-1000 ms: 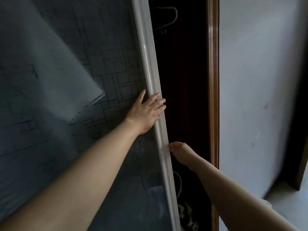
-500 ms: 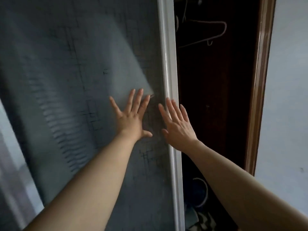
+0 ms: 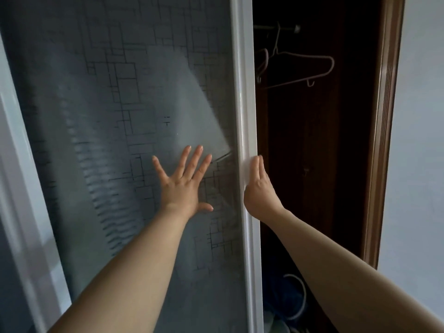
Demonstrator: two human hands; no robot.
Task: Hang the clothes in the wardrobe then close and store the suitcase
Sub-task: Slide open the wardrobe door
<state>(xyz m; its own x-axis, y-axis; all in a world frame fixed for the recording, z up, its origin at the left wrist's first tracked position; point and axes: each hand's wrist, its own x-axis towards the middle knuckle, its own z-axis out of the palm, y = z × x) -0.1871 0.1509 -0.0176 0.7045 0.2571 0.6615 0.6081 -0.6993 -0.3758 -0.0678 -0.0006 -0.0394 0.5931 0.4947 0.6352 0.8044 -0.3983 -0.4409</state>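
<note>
Right hand (image 3: 258,186) has shifted onto the wardrobe door edge (image 3: 245,116), apparently pushing.

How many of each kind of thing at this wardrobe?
Hands: 2, left hand flat on the glass, right hand at the door's edge
Sliding door: 1
Hangers: 2, one partly behind the door
Total: 5

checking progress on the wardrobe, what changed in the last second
The left hand let go of the white edge of the door and now presses flat on its glass. The right hand moved up the edge, fingers straight against it. The door slid left, widening the opening. The hangers still hang empty on the rail.
</note>
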